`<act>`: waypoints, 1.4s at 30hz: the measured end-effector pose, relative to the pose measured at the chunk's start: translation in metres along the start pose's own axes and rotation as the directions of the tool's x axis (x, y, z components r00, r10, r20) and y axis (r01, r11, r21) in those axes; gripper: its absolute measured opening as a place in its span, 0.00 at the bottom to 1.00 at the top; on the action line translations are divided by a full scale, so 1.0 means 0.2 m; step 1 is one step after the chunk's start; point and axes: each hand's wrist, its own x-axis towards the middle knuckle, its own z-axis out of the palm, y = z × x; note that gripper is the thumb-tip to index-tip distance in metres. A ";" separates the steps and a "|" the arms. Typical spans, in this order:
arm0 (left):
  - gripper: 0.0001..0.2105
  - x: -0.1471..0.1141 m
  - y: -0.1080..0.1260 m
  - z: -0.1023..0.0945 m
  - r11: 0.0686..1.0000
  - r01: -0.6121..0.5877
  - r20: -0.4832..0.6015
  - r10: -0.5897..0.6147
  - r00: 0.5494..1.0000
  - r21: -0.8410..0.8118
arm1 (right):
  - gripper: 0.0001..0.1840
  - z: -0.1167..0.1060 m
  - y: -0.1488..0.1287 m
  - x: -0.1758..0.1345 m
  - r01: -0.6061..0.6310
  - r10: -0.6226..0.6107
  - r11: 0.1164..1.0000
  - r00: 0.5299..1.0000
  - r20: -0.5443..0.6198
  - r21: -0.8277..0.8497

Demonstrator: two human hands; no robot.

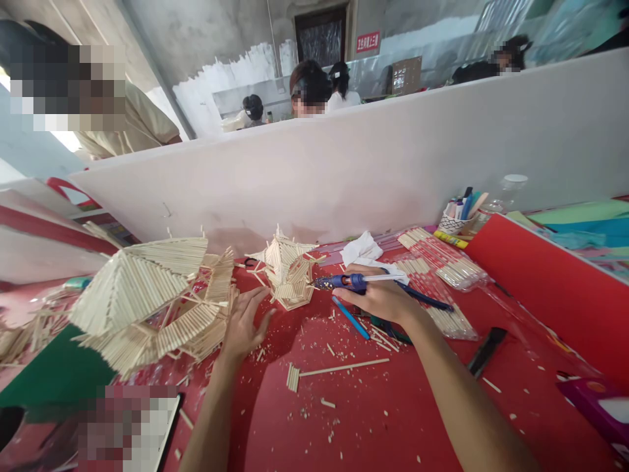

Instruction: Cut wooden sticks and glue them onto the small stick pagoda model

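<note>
Blue plastic forms the hot-glue gun (344,282) that we grip in our right hand (381,300), its thumb and fingers closed round the body, though we cannot tell how the hidden fingertips lie. Ahead of those fingers, to their left, the nozzle reaches the right edge of the small stick pavilion (279,261); whether it touches, we cannot tell. Our left hand (244,322) has its fingers slightly parted and its thumb spread away, the tips just beside that pavilion's left side. Left of those fingers stands the larger stick pavilion (122,295). Nearer to us than either hand's fingers, a long stick (348,367) lies next to a row of short sticks (293,378) on the red tabletop (295,436). Just below our right thumb is a slim blue rod (351,318); beyond the right fingers lies crumpled white tissue (361,248).
</note>
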 end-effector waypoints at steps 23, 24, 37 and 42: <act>0.22 -0.05 0.05 0.12 0.996 0.080 -0.120 -0.085 0.989 -0.048 | 0.16 0.00 -0.03 0.00 0.094 -0.099 0.982 0.995 -0.022 -0.163; 0.22 -0.05 0.05 0.12 0.996 0.078 -0.116 -0.083 0.990 -0.049 | 0.16 0.00 -0.04 0.00 0.105 -0.110 0.977 0.994 -0.020 -0.186; 0.25 -0.04 0.05 0.15 0.995 0.079 -0.111 -0.087 0.990 -0.066 | 0.18 0.06 -0.02 0.00 0.241 -0.261 0.885 0.965 0.005 -0.398; 0.24 -0.05 0.04 0.16 0.994 0.090 -0.098 -0.096 0.991 -0.066 | 0.19 0.07 -0.03 0.00 0.256 -0.289 0.858 0.957 -0.005 -0.446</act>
